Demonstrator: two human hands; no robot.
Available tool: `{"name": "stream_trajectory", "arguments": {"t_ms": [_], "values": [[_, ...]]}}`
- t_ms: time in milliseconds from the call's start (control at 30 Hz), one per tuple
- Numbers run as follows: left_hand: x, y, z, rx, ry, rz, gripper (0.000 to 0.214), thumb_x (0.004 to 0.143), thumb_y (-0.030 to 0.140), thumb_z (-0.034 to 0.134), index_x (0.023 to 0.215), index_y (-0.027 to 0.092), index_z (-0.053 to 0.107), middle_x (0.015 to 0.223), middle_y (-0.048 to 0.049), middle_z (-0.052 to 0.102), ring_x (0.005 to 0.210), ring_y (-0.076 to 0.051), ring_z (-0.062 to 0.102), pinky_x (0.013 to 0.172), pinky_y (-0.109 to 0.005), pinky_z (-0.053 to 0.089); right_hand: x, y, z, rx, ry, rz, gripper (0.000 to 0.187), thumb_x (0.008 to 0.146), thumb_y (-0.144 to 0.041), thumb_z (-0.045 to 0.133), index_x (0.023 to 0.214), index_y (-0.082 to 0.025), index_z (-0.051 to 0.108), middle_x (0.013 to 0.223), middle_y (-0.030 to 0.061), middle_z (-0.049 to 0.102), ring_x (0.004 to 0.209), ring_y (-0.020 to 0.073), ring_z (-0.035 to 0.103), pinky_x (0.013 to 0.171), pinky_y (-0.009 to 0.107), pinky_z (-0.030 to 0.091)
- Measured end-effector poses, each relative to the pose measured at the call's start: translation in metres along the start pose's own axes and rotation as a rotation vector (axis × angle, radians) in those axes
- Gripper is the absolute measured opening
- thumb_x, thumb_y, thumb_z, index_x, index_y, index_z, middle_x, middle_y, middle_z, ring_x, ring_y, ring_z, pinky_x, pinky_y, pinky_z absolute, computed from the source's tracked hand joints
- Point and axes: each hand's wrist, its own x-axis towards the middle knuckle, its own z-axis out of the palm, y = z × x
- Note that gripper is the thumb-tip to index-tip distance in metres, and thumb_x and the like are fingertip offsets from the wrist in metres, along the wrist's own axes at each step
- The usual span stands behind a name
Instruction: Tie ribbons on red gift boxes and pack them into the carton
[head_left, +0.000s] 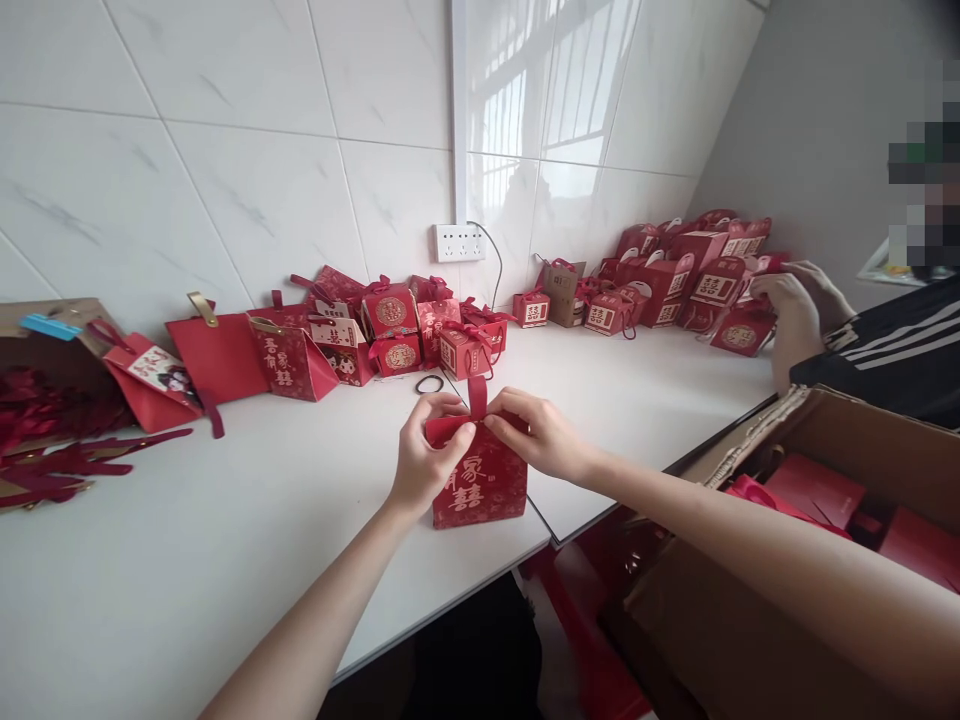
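A red gift box [487,485] with gold Chinese characters stands upright near the front edge of the white table. A dark red ribbon loop [478,398] rises from its top. My left hand [429,450] pinches the top edge on the left, thumb on the front face and fingers behind. On the right, my right hand [536,432] grips the same edge beside the ribbon, thumb and fingers closed. Both hands partly cover the upper part of the box. Just behind it lies a small black ring [430,385].
Red gift boxes [394,310] line the wall, with more piled [667,280] at the back right, where another person's hands [799,300] work. Ribbons [67,465] lie at left. An open cardboard box [862,420] holding red boxes stands at right. A power strip [459,243] is on the wall.
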Motion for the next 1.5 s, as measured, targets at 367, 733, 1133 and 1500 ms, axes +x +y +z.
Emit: {"name": "stream_trajectory", "arguments": {"t_ms": [367,733,1133,1500], "values": [[0.000,0.004,-0.001,0.068,-0.063,0.010,0.016,0.079,0.032,0.061,0.075,0.017,0.062,0.069,0.0004,0.063,0.065,-0.013,0.059,0.061,-0.022,0.047,-0.002,-0.002,-0.001,-0.005,-0.013,0.036,0.013,0.082,-0.017,0.044,0.082,-0.018,0.058,0.076,0.0002,0.055,0.063,0.0106,0.048,0.060,0.024,0.040],[0.003,0.001,0.001,0.010,-0.103,-0.028,0.020,0.079,0.036,0.060,0.074,0.017,0.058,0.067,0.0008,0.058,0.064,-0.013,0.054,0.060,-0.023,0.045,0.000,-0.004,-0.004,0.042,-0.040,0.094,0.016,0.080,-0.017,0.042,0.082,-0.018,0.058,0.076,-0.0001,0.056,0.066,0.0116,0.050,0.063,0.025,0.041],[-0.020,-0.039,-0.041,-0.015,-0.345,-0.251,0.075,0.071,0.047,0.067,0.133,0.024,0.032,0.126,-0.0129,0.056,0.118,-0.029,0.054,0.098,-0.046,0.043,0.006,0.020,-0.009,0.583,0.239,0.463,0.018,0.071,-0.036,0.057,0.076,-0.019,0.060,0.070,0.0004,0.060,0.067,0.0165,0.053,0.065,0.030,0.041],[-0.029,-0.027,-0.027,0.453,-0.004,0.335,0.073,0.066,0.032,0.075,0.127,0.020,0.035,0.122,-0.0138,0.056,0.113,-0.027,0.058,0.093,-0.038,0.050,0.010,0.024,-0.012,0.922,0.332,0.492,0.026,0.068,-0.030,0.062,0.093,-0.025,0.064,0.094,0.0014,0.066,0.095,0.0193,0.059,0.094,0.038,0.043]]}}
